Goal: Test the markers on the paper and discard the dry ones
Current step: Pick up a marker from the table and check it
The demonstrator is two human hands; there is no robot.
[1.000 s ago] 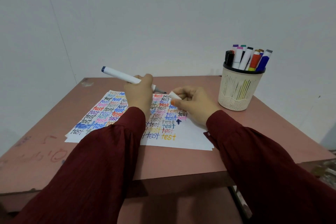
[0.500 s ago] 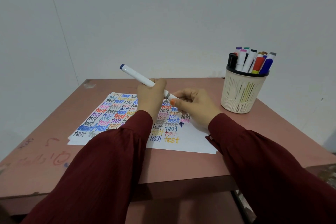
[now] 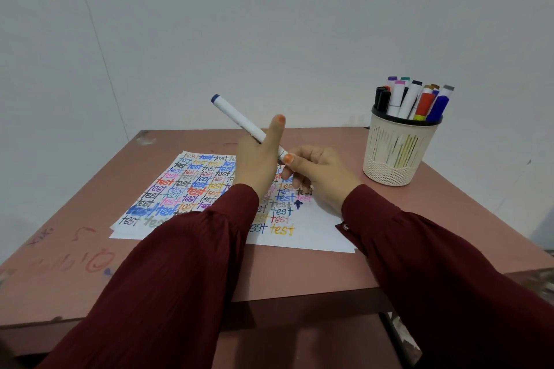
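White wall backs a worn pink-brown table (image 3: 180, 272). In the head view, the only one, both hands meet above the paper (image 3: 317, 237). The left hand (image 3: 257, 165) grips the marker (image 3: 236, 117) around its barrel, with one finger standing straight up beside it. The marker's blue-ended tail slants up and away to that hand's far left. The right hand (image 3: 322, 177) pinches the marker's writing end between thumb and curled fingers, touching the left hand.

A second ago that tip was bare and the right hand held a white cap apart from it. Half a second ago the two were meeting. Now no tip shows, so the cap looks pushed home, though the fingers hide most of it.

Just under the right hand sits a dark blue mark (image 3: 297, 204) at the edge of the rows of "test". I'd judge this marker wrote well enough to be a keeper, not a discard. Beyond the right hand, well apart, the holder (image 3: 398, 159) stands with more markers (image 3: 410, 99) upright in it. That is probably where this one goes, and where the next to try will come from.
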